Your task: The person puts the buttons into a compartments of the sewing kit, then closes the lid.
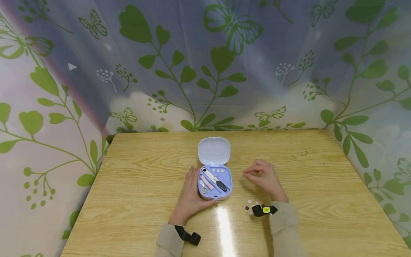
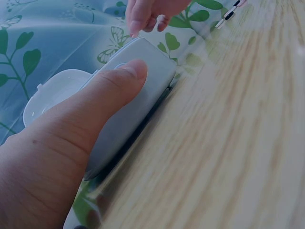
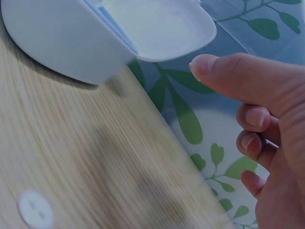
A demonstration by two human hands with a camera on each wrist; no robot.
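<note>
A small lilac box (image 1: 226,194) with compartments stands on the table, its white lid (image 1: 214,150) raised at the back. My left hand (image 1: 191,194) holds it, fingers along the left side and thumb across the front wall (image 2: 119,114). Inside lie a long white-and-black tool (image 1: 214,179), a pink patterned stick (image 1: 206,182), a metal ring (image 1: 204,190) and several small buttons (image 1: 218,170). My right hand (image 1: 264,177) hovers right of the box, thumb (image 3: 205,67) and forefinger tips together; I cannot tell whether they pinch something small.
Several loose small buttons (image 1: 249,202), white, dark and pink, lie on the table near the right wrist. A white two-hole button (image 3: 35,209) shows in the right wrist view. Behind the wooden table (image 1: 138,171) hangs a leaf-and-butterfly patterned curtain (image 1: 179,89).
</note>
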